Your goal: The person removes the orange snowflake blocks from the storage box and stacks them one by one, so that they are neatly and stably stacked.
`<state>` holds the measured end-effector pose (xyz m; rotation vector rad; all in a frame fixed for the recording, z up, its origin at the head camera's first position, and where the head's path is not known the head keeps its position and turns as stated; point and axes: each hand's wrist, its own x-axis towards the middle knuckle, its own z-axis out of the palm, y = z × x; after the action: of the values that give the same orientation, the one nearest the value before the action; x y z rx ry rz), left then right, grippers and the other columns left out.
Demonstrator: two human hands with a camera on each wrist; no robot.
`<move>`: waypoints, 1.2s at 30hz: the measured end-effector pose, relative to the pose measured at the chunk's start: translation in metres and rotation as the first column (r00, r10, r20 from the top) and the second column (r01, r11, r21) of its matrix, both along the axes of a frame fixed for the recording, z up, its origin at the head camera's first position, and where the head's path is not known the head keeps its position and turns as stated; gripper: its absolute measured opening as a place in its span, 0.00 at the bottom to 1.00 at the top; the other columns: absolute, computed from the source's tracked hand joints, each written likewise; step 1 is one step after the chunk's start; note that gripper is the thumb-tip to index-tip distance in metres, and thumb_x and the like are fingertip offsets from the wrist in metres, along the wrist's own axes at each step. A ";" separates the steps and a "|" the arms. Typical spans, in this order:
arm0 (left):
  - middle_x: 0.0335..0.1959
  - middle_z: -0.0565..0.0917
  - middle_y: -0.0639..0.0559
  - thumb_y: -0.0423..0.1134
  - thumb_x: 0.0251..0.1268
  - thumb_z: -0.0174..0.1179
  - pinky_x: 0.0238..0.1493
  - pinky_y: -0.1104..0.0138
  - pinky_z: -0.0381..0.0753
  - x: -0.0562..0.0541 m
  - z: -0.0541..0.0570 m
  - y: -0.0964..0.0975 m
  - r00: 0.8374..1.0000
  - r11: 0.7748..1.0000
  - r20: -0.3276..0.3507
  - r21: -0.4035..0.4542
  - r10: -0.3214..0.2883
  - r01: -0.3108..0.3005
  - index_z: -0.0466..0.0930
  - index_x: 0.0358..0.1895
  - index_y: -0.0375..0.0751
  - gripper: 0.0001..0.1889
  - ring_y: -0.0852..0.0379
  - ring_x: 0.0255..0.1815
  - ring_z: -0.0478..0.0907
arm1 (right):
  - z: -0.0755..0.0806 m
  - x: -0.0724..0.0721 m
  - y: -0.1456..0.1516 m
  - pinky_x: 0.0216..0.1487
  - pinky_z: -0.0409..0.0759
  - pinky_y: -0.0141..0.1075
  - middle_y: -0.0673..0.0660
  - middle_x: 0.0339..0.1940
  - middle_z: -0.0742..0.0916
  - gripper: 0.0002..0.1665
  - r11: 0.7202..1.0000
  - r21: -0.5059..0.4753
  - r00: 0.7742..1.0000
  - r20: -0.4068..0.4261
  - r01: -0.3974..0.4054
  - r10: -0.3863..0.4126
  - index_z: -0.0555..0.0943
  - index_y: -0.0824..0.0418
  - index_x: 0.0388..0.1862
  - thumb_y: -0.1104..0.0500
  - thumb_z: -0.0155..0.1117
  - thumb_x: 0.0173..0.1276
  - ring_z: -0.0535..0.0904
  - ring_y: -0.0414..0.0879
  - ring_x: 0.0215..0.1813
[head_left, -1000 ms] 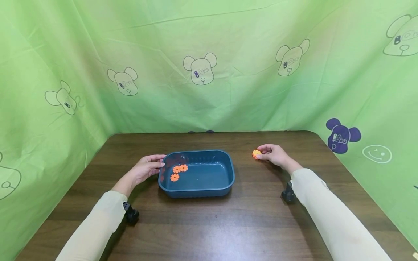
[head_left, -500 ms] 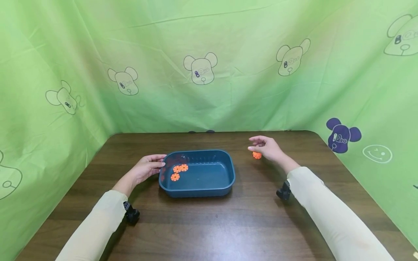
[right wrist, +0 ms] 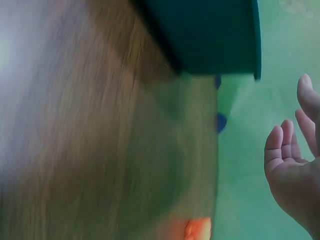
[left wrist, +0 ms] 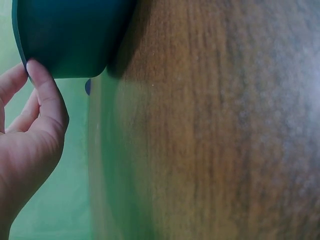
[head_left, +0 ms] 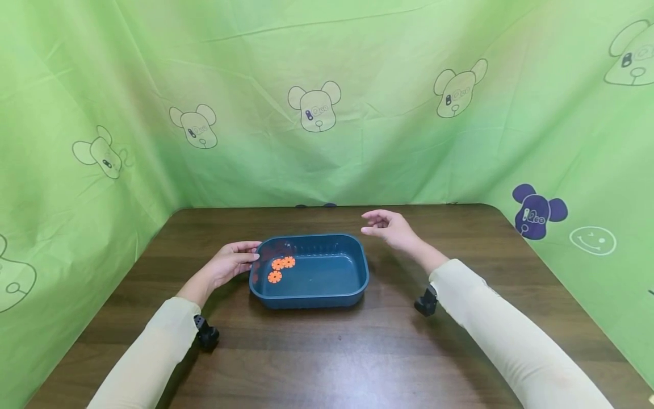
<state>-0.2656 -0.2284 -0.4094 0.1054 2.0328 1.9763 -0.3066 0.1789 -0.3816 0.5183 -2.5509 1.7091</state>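
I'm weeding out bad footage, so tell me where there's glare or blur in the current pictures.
Head view: mostly sharp, pale glare on the near tabletop. Left wrist view: whitish glare at the right edge, blue basin looking dark. Right wrist view: tabletop grain smeared, glare at the left edge, orange piece at the bottom edge blurred.

On the green cloth [head_left: 245, 176] past the tabletop's [head_left: 327, 363] far right corner, I can make out a "Q" on the purple bear head [head_left: 537, 216]; the letters after it blur. Outlined heads [head_left: 318, 109] above the far edge carry similar, fainter lettering.
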 end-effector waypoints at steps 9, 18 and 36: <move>0.46 0.78 0.50 0.26 0.69 0.55 0.44 0.68 0.81 -0.001 -0.001 0.000 1.000 1.000 0.001 0.014 -0.003 0.003 0.62 0.69 0.25 0.26 0.59 0.42 0.80 | 0.005 0.009 -0.043 0.39 0.77 0.29 0.66 0.47 0.80 0.25 0.998 -0.047 0.999 0.031 -0.037 0.038 0.77 0.68 0.58 0.65 0.70 0.62 0.76 0.48 0.42; 0.46 0.78 0.50 0.27 0.69 0.55 0.44 0.68 0.80 -0.002 -0.002 -0.001 1.000 1.000 0.004 0.018 0.002 -0.002 0.62 0.69 0.25 0.27 0.59 0.43 0.79 | 0.006 0.018 -0.084 0.39 0.77 0.34 0.67 0.46 0.80 0.24 0.995 -0.006 0.994 0.039 -0.099 0.099 0.79 0.66 0.56 0.64 0.72 0.61 0.76 0.50 0.42; 0.47 0.77 0.49 0.28 0.70 0.55 0.46 0.67 0.80 -0.001 -0.002 -0.002 1.000 1.000 -0.007 0.014 -0.008 0.008 0.62 0.69 0.26 0.27 0.58 0.44 0.79 | -0.002 0.031 -0.148 0.44 0.77 0.36 0.66 0.47 0.80 0.23 0.961 0.068 0.959 0.111 -0.269 0.261 0.78 0.67 0.56 0.63 0.71 0.63 0.77 0.49 0.42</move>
<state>-0.2665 -0.2305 -0.4118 0.1233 2.0206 1.9880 -0.2760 0.0306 -0.3840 0.8356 -2.7399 1.7531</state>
